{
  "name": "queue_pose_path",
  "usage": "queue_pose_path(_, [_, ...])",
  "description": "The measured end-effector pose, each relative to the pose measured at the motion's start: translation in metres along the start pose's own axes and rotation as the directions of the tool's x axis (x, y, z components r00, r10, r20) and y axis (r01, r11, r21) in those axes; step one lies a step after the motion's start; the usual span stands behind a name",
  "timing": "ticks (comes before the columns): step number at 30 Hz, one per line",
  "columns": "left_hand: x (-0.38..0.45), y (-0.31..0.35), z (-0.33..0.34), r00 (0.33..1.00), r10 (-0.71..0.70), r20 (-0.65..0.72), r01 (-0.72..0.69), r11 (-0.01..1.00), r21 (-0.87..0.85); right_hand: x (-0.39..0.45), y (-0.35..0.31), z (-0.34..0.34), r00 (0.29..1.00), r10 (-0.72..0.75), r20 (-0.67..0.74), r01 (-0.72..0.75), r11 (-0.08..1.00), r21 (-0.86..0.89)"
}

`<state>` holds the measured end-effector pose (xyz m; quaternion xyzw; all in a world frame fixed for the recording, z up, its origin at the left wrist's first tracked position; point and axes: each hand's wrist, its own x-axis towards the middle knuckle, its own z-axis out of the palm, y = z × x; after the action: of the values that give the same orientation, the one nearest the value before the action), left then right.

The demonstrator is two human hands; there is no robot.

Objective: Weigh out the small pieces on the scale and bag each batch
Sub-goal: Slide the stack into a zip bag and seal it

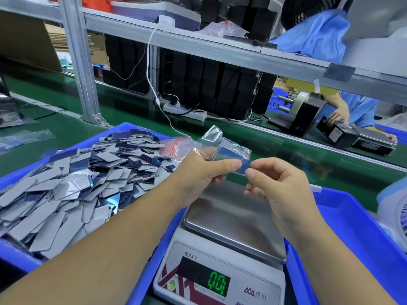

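Observation:
Above the scale (229, 236), my left hand (204, 170) grips a small clear bag (222, 148) that holds a stack of flat grey-and-blue pieces. My right hand (279, 183) pinches the stack's near corner (243, 167) between thumb and finger. The scale's steel pan (237, 221) is bare and its green display (217, 283) reads 0.0. A large heap of loose pieces (72, 183) fills the blue tray (13, 258) at left.
A bundle of clear bags with red strips (176, 148) lies on the heap's far side. A second blue tray (352, 219) sits right of the scale. A white cable (152, 80) runs down to a power strip (185, 111). Another person's hands (339, 116) work across the green belt.

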<state>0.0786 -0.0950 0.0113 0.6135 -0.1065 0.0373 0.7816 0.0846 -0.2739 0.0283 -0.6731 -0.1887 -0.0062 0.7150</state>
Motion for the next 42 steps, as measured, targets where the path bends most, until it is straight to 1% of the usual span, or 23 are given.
queue_pose_path(4, [-0.001, -0.001, 0.001, 0.999, -0.013, 0.032, 0.012, 0.999, 0.033, -0.001, 0.002, 0.001, 1.000, -0.008, -0.004, 0.008, 1.000, 0.016])
queue_pose_path(8, [-0.004, -0.006, 0.005, 0.997, -0.021, 0.073, 0.015, 0.997, 0.081, -0.005, 0.004, 0.012, 0.999, 0.006, -0.038, -0.003, 0.996, 0.084])
queue_pose_path(11, [-0.003, -0.007, 0.005, 0.998, -0.023, 0.060, 0.020, 0.999, 0.042, -0.008, 0.000, 0.014, 0.998, 0.050, 0.033, -0.055, 0.986, 0.158])
queue_pose_path(13, [-0.003, -0.007, 0.003, 0.998, -0.038, 0.055, 0.035, 0.998, 0.050, -0.008, -0.002, 0.011, 0.993, 0.073, 0.090, -0.089, 0.979, 0.185])
queue_pose_path(14, [-0.003, -0.008, 0.003, 0.997, -0.051, 0.052, 0.048, 0.997, 0.066, -0.007, -0.003, 0.010, 0.992, 0.072, 0.100, -0.087, 0.984, 0.158])
queue_pose_path(16, [-0.004, -0.008, 0.005, 0.995, -0.072, 0.067, 0.064, 0.992, 0.106, -0.006, -0.003, 0.009, 0.997, 0.046, 0.057, -0.049, 0.998, 0.049])
queue_pose_path(18, [-0.005, -0.008, 0.006, 0.992, -0.075, 0.106, 0.062, 0.991, 0.123, -0.003, 0.001, 0.007, 0.999, -0.020, -0.034, 0.017, 0.997, -0.069])
queue_pose_path(20, [-0.004, -0.004, 0.005, 0.989, -0.056, 0.140, 0.042, 0.994, 0.101, -0.001, 0.003, 0.002, 0.990, -0.115, -0.076, 0.096, 0.971, -0.219])
queue_pose_path(23, [-0.002, -0.003, 0.001, 0.994, -0.043, 0.103, 0.031, 0.993, 0.116, -0.001, 0.003, -0.004, 0.977, -0.207, -0.045, 0.176, 0.911, -0.373])
queue_pose_path(26, [-0.002, -0.007, 0.003, 0.995, -0.048, 0.093, 0.025, 0.973, 0.230, -0.001, 0.004, -0.002, 0.963, -0.269, 0.023, 0.242, 0.825, -0.511])
queue_pose_path(28, [-0.002, -0.009, 0.004, 0.995, -0.047, 0.090, 0.021, 0.963, 0.268, -0.001, 0.005, -0.002, 0.961, -0.277, 0.017, 0.242, 0.806, -0.540])
queue_pose_path(30, [0.000, -0.010, 0.002, 0.998, -0.046, 0.052, 0.032, 0.969, 0.246, 0.002, 0.004, -0.007, 0.968, -0.252, 0.003, 0.213, 0.811, -0.546])
queue_pose_path(32, [0.001, -0.010, -0.001, 0.999, -0.052, 0.018, 0.047, 0.977, 0.209, 0.005, 0.003, -0.014, 0.983, -0.177, 0.038, 0.169, 0.823, -0.542])
queue_pose_path(34, [0.001, -0.010, -0.002, 0.998, -0.055, 0.030, 0.047, 0.978, 0.205, 0.006, 0.003, -0.018, 0.991, -0.107, 0.084, 0.135, 0.832, -0.538])
queue_pose_path(35, [0.001, -0.010, -0.003, 0.997, -0.061, 0.050, 0.050, 0.977, 0.206, 0.006, 0.004, -0.019, 0.991, -0.095, 0.093, 0.130, 0.827, -0.546])
queue_pose_path(38, [0.000, -0.009, -0.001, 0.991, -0.095, 0.094, 0.077, 0.980, 0.183, 0.006, 0.005, -0.019, 0.989, -0.119, 0.092, 0.151, 0.802, -0.577])
queue_pose_path(40, [0.000, -0.008, -0.001, 0.991, -0.110, 0.077, 0.098, 0.984, 0.147, 0.006, 0.005, -0.018, 0.986, -0.140, 0.094, 0.169, 0.800, -0.576])
queue_pose_path(42, [0.002, -0.008, -0.002, 0.994, -0.103, 0.042, 0.096, 0.984, 0.147, 0.006, 0.006, -0.017, 0.981, -0.163, 0.103, 0.193, 0.799, -0.569])
